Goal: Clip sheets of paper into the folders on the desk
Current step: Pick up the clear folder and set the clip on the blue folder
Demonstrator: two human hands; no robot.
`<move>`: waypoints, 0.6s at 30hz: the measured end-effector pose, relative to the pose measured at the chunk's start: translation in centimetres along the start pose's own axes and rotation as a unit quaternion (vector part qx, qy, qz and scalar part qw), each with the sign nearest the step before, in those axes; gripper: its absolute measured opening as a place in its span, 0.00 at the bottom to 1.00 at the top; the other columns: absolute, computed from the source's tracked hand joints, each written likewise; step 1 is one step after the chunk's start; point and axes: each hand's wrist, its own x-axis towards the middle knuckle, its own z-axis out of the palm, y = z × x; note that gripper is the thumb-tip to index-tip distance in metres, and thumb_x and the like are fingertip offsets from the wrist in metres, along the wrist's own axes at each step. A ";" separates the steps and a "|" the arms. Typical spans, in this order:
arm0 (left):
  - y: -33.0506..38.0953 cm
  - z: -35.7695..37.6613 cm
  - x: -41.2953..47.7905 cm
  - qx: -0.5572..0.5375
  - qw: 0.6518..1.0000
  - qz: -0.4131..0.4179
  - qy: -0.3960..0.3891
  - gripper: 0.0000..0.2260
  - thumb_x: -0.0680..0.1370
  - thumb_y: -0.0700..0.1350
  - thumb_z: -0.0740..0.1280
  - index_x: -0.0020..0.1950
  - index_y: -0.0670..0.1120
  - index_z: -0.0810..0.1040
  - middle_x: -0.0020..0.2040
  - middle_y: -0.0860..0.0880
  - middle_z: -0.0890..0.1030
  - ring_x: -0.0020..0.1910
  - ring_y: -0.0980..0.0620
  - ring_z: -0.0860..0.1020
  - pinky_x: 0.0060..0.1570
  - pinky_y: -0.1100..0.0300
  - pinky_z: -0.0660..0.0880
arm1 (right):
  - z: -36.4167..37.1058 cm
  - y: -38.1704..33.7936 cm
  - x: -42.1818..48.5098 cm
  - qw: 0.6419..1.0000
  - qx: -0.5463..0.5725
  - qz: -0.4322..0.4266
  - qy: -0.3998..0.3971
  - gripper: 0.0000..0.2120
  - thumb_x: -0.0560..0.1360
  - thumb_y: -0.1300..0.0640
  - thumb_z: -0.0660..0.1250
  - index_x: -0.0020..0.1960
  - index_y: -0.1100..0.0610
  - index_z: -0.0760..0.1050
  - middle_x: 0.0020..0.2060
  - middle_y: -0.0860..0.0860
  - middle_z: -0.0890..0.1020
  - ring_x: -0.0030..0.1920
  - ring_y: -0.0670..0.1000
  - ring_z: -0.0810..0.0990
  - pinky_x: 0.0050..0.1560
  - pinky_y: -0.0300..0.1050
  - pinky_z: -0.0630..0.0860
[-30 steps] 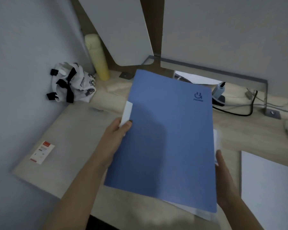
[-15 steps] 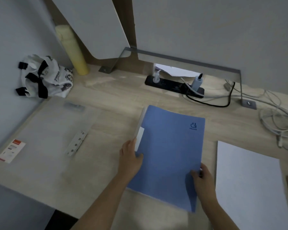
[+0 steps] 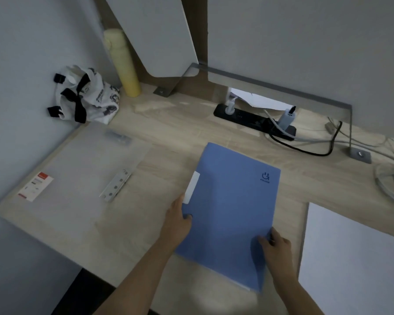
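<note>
While the head camera was the only view supplied, it showed enough to fix the layout. You had the blue folder [image 3: 232, 208] lying closed on the desk [image 3: 168, 137], its long axis running from near you up and slightly left, spine edge on the left where a white tab [image 3: 192, 187] showed. Your left hand [image 3: 176, 226] was clamped on that spine edge near its lower end, thumb on the cover. Your right hand [image 3: 276, 248] rested at the lower right of the cover with its fingers [image 3: 263, 241] curled at the free edge; whether they had actually pinched the cover could not be told. A pale edge showed under the folder's near corner.

The stack of white paper [image 3: 350, 264] lay just beside the folder on your right, nearer your right hand. A clear folder [image 3: 82, 169] with a metal clip [image 3: 115, 186] lay well apart to the left. My judgement: opening turned on lifting the right-hand edge over toward the spine.
</note>
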 end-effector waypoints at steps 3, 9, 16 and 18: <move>-0.5 -0.9 0.9 -0.008 1.000 -0.016 0.001 0.28 0.77 0.38 0.61 0.75 0.44 0.55 0.70 0.44 0.67 0.68 0.46 0.67 0.51 0.74 0.55 | 1.1 -0.9 0.2 1.000 -0.003 -0.012 -0.018 0.09 0.73 0.61 0.62 0.53 0.58 0.75 0.45 0.63 0.78 0.44 0.63 0.77 0.49 0.57 0.75; -3.6 -5.1 3.8 -0.023 0.999 -0.031 -0.015 0.28 0.79 0.38 0.60 0.76 0.45 0.51 0.72 0.44 0.63 0.68 0.45 0.65 0.50 0.70 0.59 | 5.8 -3.7 0.1 0.998 -0.016 -0.047 -0.028 0.08 0.74 0.63 0.62 0.53 0.61 0.75 0.32 0.61 0.73 0.33 0.59 0.71 0.36 0.47 0.64; -7.4 -9.5 7.5 -0.073 0.995 -0.015 -0.073 0.26 0.78 0.38 0.59 0.75 0.47 0.57 0.71 0.45 0.66 0.59 0.45 0.72 0.54 0.57 0.70 | 10.4 -7.4 -1.6 1.000 0.001 0.022 -0.002 0.18 0.75 0.62 0.60 0.64 0.56 0.70 0.39 0.63 0.75 0.37 0.59 0.73 0.38 0.49 0.67; -8.1 -11.2 8.0 -0.081 0.995 0.004 -0.066 0.23 0.78 0.39 0.59 0.72 0.47 0.61 0.70 0.44 0.67 0.62 0.46 0.71 0.60 0.52 0.70 | 11.0 -9.5 -2.9 0.997 -0.003 0.026 0.067 0.22 0.74 0.61 0.61 0.67 0.62 0.68 0.43 0.68 0.76 0.39 0.62 0.74 0.40 0.52 0.68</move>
